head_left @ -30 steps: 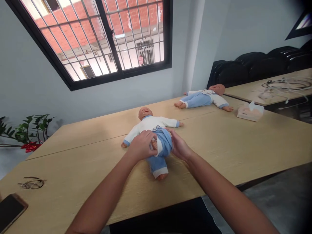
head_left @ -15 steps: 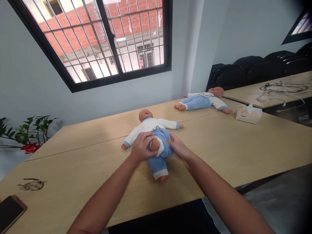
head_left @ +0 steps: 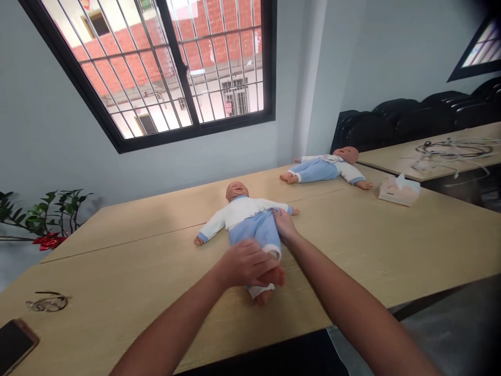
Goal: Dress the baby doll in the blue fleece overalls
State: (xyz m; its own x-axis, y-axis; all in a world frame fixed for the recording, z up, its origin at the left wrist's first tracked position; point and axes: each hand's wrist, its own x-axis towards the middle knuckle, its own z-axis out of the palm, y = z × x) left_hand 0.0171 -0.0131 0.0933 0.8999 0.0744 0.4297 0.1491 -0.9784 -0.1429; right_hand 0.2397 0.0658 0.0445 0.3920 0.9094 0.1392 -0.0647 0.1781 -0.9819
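Observation:
A baby doll (head_left: 246,210) in a white top lies on its back on the wooden table (head_left: 164,282), its head toward the window. It wears light blue trousers (head_left: 250,230) with white cuffs. My left hand (head_left: 247,263) is closed around the doll's lower leg, near the foot (head_left: 278,275) on the right side of the picture. The other foot (head_left: 264,297) rests lower, partly behind that hand. At the waist, on the right side, my right hand (head_left: 283,223) pinches the trousers' edge.
Another doll (head_left: 321,169) in similar clothes lies further back on the right, beside a tissue box (head_left: 399,190). Glasses (head_left: 49,303) and a phone (head_left: 16,339) are at the left. Cables (head_left: 454,149) lie on another table, and a plant (head_left: 47,214) stands beyond the left edge.
The doll's bent leg has been straightened toward me, with my left hand moving down and right along with it. My right hand has moved up to the waist. The trousers now lie smoother.

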